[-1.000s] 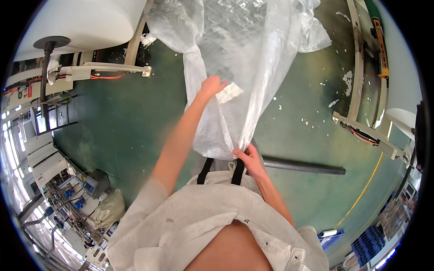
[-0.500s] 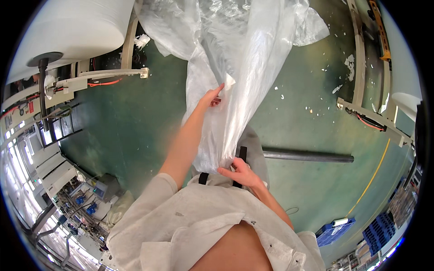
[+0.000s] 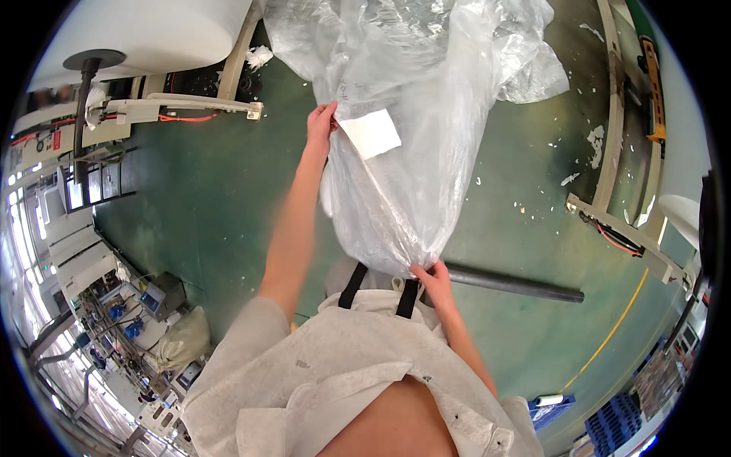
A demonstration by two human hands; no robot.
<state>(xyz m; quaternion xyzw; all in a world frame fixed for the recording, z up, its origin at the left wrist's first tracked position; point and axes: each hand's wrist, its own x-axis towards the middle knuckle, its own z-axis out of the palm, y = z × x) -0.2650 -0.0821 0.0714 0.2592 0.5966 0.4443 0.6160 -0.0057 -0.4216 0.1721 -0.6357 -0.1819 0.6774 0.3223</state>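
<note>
A large clear plastic bag (image 3: 411,152) hangs in front of me over a green floor, crumpled at the top. A white paper label (image 3: 370,133) is stuck on its side. My left hand (image 3: 320,126) is raised and grips the bag's left edge beside the label. My right hand (image 3: 432,280) pinches the bag's bottom end, close to my body. I wear a pale top with dark straps.
A big white roll (image 3: 145,34) on a metal stand sits at the upper left. A dark pipe (image 3: 518,286) lies on the floor at right. A pale machine frame (image 3: 617,206) runs along the right. Workbenches with small devices (image 3: 145,312) are at lower left.
My left hand has moved up along the bag's edge, arm stretched further. The bag hangs longer and the label is now spread flat. My right hand stays at the bottom end.
</note>
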